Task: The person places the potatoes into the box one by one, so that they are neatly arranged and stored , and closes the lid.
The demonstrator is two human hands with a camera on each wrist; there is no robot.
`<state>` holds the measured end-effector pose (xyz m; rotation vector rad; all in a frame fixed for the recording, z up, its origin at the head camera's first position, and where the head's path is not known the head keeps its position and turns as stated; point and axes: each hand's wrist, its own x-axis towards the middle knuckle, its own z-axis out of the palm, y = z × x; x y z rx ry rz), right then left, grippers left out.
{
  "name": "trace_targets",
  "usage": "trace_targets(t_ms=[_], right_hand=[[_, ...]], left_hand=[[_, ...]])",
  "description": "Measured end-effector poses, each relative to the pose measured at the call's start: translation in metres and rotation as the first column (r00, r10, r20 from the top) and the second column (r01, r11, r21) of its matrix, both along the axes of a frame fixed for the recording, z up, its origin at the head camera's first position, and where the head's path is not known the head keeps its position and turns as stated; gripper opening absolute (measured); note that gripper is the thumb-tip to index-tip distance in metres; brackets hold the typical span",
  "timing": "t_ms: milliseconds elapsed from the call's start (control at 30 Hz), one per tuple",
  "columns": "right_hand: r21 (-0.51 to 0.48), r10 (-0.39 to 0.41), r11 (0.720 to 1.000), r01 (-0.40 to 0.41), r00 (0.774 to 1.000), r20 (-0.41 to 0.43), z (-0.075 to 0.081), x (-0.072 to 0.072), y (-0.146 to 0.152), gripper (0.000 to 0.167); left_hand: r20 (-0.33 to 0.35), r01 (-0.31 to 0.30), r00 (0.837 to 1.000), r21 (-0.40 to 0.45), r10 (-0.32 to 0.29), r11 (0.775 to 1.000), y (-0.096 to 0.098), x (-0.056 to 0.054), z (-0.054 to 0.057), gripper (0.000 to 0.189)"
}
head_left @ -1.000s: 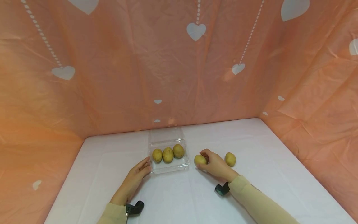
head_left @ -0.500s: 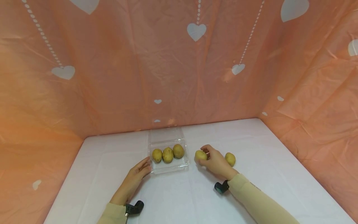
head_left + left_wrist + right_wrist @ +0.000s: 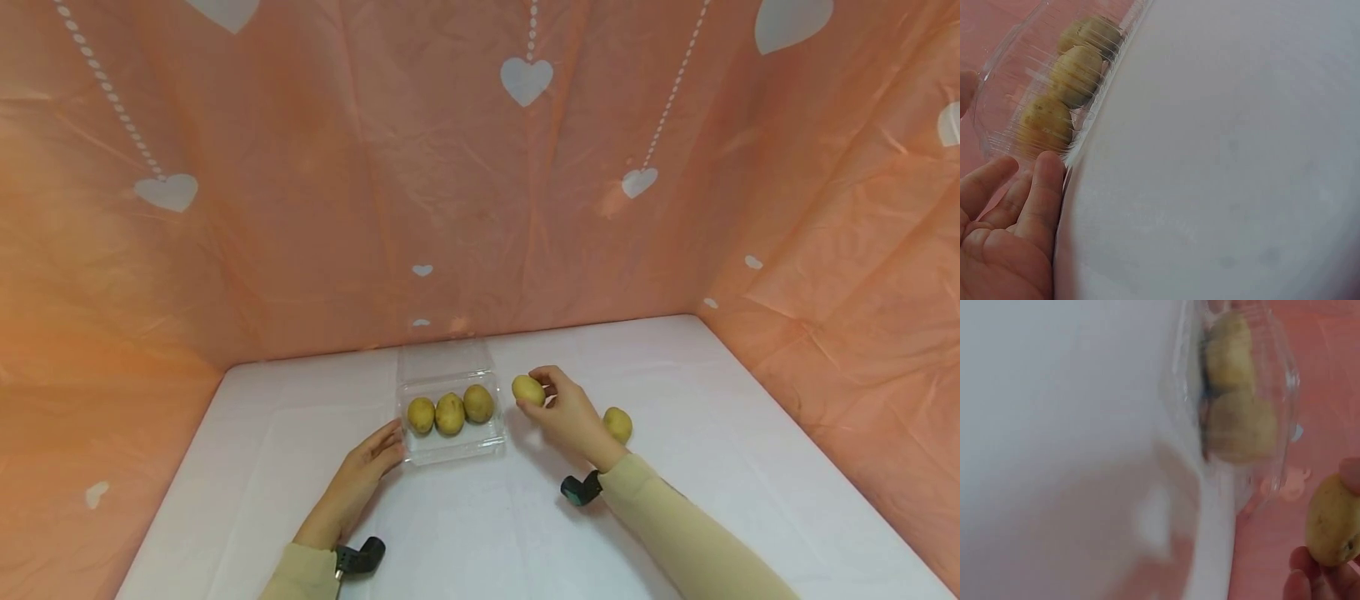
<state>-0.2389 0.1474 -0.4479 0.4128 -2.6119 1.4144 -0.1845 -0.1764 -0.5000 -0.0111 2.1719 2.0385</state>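
In the head view a clear plastic clamshell box (image 3: 452,451) lies with its lid folded back, and three potatoes (image 3: 450,414) sit in a row inside. My left hand (image 3: 365,469) rests its fingertips against the box's left side; in the left wrist view its fingers (image 3: 1041,194) are nearly straight beside the wall. My right hand (image 3: 572,418) pinches another potato (image 3: 528,390) between thumb and fingers, raised over the table just right of the box. The right wrist view shows this held potato (image 3: 1333,522) with fingertips around it.
One more potato (image 3: 618,425) lies on the white table (image 3: 480,533), right of my right hand. An orange curtain (image 3: 337,208) with pale hearts rises behind the table and along both sides. The raised lid (image 3: 444,360) lies toward the back edge.
My right hand has lifted its potato off the table and moved it up and slightly left toward the box. My left hand stays at the box's side.
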Motion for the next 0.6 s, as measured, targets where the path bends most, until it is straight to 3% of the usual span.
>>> trace_targets(t_ms=[367,600], right_hand=[[-0.035,0.078,0.996,-0.080,0.996,-0.050,0.003,-0.001,-0.034,0.042],[-0.014,0.165,0.986,-0.165,0.986,-0.024,0.000,0.002,-0.057,0.041]], left_hand=[[-0.019,0.001,1.000,-0.012,-0.002,1.000,-0.001,0.001,-0.001,0.056],[-0.015,0.014,1.000,-0.002,-0.014,1.000,0.000,0.001,0.001,0.057]])
